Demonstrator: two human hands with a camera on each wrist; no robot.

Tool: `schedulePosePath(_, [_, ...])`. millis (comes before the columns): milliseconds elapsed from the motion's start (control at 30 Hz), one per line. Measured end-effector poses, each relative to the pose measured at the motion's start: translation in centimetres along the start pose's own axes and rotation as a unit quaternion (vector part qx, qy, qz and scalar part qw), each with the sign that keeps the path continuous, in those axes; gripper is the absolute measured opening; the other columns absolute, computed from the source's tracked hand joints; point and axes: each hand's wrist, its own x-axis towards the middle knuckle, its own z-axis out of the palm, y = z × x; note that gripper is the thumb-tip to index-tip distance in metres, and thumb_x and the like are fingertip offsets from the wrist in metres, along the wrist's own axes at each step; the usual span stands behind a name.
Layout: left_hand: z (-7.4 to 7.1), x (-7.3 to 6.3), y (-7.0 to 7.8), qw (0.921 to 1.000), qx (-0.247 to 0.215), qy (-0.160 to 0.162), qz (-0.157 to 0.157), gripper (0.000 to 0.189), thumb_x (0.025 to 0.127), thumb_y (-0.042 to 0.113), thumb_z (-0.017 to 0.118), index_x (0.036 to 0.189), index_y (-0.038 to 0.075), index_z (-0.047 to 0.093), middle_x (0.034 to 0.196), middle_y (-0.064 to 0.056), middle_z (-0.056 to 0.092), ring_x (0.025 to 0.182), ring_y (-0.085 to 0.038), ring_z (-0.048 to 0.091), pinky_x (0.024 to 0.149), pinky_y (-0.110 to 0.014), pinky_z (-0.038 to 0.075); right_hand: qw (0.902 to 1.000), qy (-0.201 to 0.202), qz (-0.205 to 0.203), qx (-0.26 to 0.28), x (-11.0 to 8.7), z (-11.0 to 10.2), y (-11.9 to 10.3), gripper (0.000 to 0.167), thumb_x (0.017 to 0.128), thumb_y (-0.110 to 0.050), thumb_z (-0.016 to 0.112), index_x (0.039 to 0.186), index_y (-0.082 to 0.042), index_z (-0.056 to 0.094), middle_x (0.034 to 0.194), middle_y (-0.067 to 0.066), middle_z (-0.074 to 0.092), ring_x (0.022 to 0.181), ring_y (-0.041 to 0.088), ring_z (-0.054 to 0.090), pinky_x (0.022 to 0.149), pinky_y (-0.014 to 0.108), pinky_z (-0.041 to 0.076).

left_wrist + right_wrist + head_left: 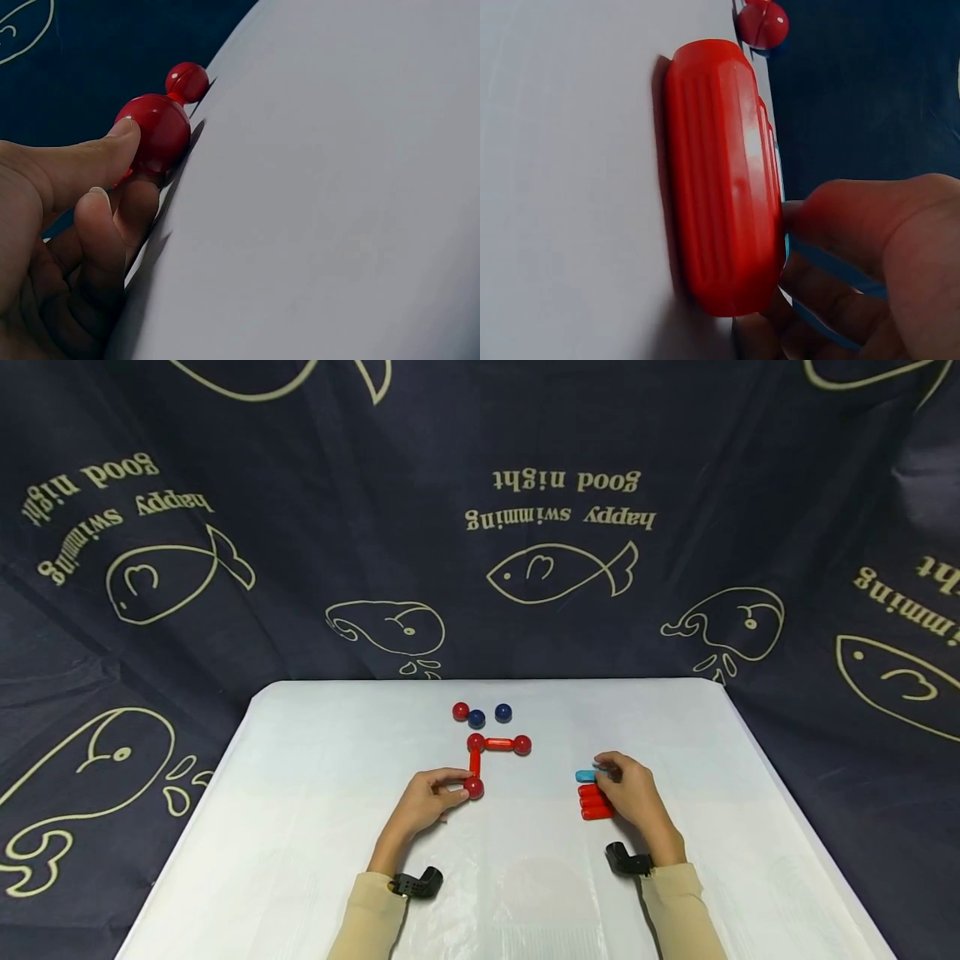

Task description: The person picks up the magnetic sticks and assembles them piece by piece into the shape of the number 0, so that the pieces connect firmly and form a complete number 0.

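Observation:
Thumb and fingers of my left hand (427, 806) pinch a red ball (473, 787) at the near end of an L-shaped piece on the table. From that ball a red rod (476, 763) runs back to a red corner ball (476, 742). Another red rod (498, 744) leads right to a third red ball (522, 745). On the right, my right hand (632, 789) pinches the right end of a light blue rod (585, 776). Several red rods (597, 814) lie side by side just nearer; in the right wrist view one red rod (720, 180) hides much of the blue one.
Behind the L-shaped piece lie a loose red ball (461, 712), a dark blue ball (476, 719) and a second dark blue ball (503, 712). A white cover spreads over the table (337, 735). Dark printed cloth (420, 527) hangs beyond its back edge.

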Motion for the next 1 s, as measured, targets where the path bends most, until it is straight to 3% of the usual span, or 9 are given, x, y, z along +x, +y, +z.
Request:
schedulePosePath(333, [0.1,0.0,-0.1,1.0,0.002,0.004,-0.004,0.029,0.092,0.017,0.079,0.12,0.013,0.076,0.08,-0.007,0.073,0.053,-0.012,0.051,0.046,-0.025,0.048,0.9995,-0.023,0.018,-0.012,0.5,0.1,0.0,0.025,0.095,-0.008,0.066,0.116,0.003,0.072,0.115,0.024,0.07,0.105,0.038,0.066,0.099,0.056,0.051])
schedulePosePath(633, [0.1,-0.1,0.0,1.0,0.004,0.004,0.0,0.028,0.092,0.017,0.079,0.12,0.013,0.076,0.075,-0.007,0.07,0.051,-0.011,0.051,0.046,-0.025,0.047,0.9991,-0.031,0.007,-0.029,0.8,0.2,0.0,0.021,0.094,-0.009,0.068,0.11,0.003,0.075,0.112,0.025,0.069,0.106,0.041,0.065,0.098,0.057,0.051])
schedulePosePath(1000, [0.1,0.0,0.0,1.0,-0.001,0.008,-0.006,0.028,0.092,0.017,0.079,0.119,0.015,0.077,0.07,-0.005,0.066,0.05,-0.009,0.051,0.045,-0.023,0.047,0.997,-0.058,0.021,-0.048,1.6,0.1,-0.8,0.02,0.094,-0.012,0.069,0.109,0.001,0.074,0.099,0.016,0.071,0.088,0.027,0.063,0.088,0.049,0.055])
